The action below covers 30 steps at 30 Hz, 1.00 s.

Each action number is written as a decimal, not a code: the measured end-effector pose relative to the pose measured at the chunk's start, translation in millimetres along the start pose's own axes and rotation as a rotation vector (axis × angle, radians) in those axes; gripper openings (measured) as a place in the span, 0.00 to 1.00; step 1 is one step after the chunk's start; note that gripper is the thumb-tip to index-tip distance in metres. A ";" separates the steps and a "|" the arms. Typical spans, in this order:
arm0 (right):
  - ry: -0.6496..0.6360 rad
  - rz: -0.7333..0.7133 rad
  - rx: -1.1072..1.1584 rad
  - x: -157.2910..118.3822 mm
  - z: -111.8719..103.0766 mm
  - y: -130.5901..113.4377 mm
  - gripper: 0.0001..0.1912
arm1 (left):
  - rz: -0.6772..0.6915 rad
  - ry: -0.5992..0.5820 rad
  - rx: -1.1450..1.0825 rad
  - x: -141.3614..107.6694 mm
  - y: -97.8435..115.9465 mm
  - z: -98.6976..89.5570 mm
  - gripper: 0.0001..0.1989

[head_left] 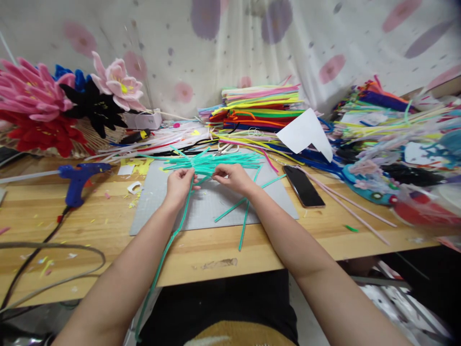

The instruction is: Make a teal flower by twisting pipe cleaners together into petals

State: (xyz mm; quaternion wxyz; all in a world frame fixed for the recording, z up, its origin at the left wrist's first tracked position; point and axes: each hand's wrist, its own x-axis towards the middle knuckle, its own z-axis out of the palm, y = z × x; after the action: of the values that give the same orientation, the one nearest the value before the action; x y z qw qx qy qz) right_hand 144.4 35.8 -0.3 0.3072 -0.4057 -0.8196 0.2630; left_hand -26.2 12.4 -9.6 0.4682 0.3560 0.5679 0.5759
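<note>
My left hand [181, 186] is closed on a teal pipe cleaner strand [168, 244], whose long end hangs past the table's front edge. To its right, my right hand [232, 178] pinches a thin teal stem between thumb and fingers. Both hands are over a grey cutting mat [201, 206], at the near side of a spread pile of teal pipe cleaners [230, 159]. A few loose teal stems [230, 210] lie crossed under and beside my right wrist, one reaching past the mat's front edge.
A blue glue gun [77, 182] and its cable lie left. A black phone [304, 186] is right of the mat. Bundles of coloured pipe cleaners [259, 108] and a white paper piece [306, 134] are behind. Fuzzy flowers [36, 91] stand at the back left.
</note>
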 end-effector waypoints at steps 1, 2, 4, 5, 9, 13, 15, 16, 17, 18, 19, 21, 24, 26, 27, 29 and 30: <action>0.006 0.004 -0.001 -0.1 0.1 -0.2 0.04 | 0.008 -0.002 0.002 0.3 -0.7 -0.1 0.09; 0.009 0.008 0.002 -0.1 0.1 -0.2 0.04 | 0.017 -0.006 0.003 0.5 -1.3 -0.2 0.09; 0.019 0.014 0.019 0.0 0.3 -0.1 0.04 | 0.037 -0.017 0.000 0.8 -2.0 -0.6 0.10; 0.029 0.018 0.032 0.2 0.5 0.2 0.03 | 0.046 -0.021 -0.005 0.7 -2.2 -0.7 0.10; 0.051 0.073 0.155 1.0 1.3 3.3 0.06 | 0.035 -0.004 -0.034 -0.3 -0.8 -0.6 0.13; 0.047 0.116 0.241 1.9 3.4 10.1 0.10 | -0.019 0.006 -0.067 -0.8 2.9 -0.5 0.13; 0.060 0.128 0.227 2.5 4.7 12.9 0.09 | -0.037 0.010 -0.082 -0.9 4.9 -0.5 0.13; 0.065 0.132 0.216 2.7 5.3 13.8 0.08 | -0.039 0.014 -0.087 -0.9 5.7 -0.5 0.13; 0.065 0.135 0.205 3.0 5.7 14.3 0.08 | -0.039 0.020 -0.089 -1.0 6.3 -0.4 0.13; 0.061 0.134 0.193 3.1 6.1 14.3 0.08 | -0.037 0.024 -0.088 -1.0 6.5 -0.3 0.13; 0.055 0.130 0.181 3.2 6.3 13.9 0.08 | -0.036 0.026 -0.083 -1.0 6.4 -0.2 0.13; 0.037 0.116 0.150 3.3 6.3 12.4 0.07 | -0.025 0.017 -0.069 -0.9 5.2 0.0 0.12; 0.022 0.099 0.091 3.0 6.1 9.9 0.05 | -0.006 0.013 -0.045 -0.5 2.3 0.2 0.12; 0.019 0.100 0.067 2.8 6.2 9.0 0.05 | -0.012 0.021 -0.040 -0.2 1.1 0.4 0.12; 0.016 0.103 0.066 2.7 6.3 8.9 0.05 | -0.019 0.023 -0.044 -0.1 0.8 0.5 0.12; 0.007 0.111 0.078 2.6 6.8 9.0 0.05 | -0.033 0.021 -0.058 0.1 0.7 0.7 0.12; 0.001 0.114 0.089 2.6 7.1 9.1 0.05 | -0.038 0.018 -0.064 0.3 0.9 0.7 0.12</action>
State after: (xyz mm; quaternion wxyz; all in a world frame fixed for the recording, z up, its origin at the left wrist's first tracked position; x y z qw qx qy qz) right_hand 142.6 41.5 -10.4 0.3098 -0.4378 -0.7825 0.3161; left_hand -25.7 13.0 -8.7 0.4850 0.3247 0.5601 0.5879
